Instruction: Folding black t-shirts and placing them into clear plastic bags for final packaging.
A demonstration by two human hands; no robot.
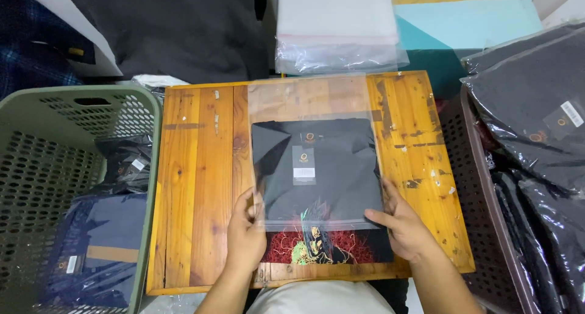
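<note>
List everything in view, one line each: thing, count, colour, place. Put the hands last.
table: one, orange-brown wood, centre.
shirt: one, black with a red, green and gold print, folded on the table, mostly inside the bag.
bag: one, clear plastic, lying over the shirt, open end toward the person.
tag: one, dark with a white sticker, on the shirt under the plastic.
green basket: one, olive green, left of the table, holding bagged dark clothes.
brown basket: one, dark brown, right of the table.
bagged shirts: several, black, piled at right.
empty bags: a stack, clear, beyond the table.
left hand: one, gripping the bag's left edge.
right hand: one, gripping the bag's right edge.
</note>
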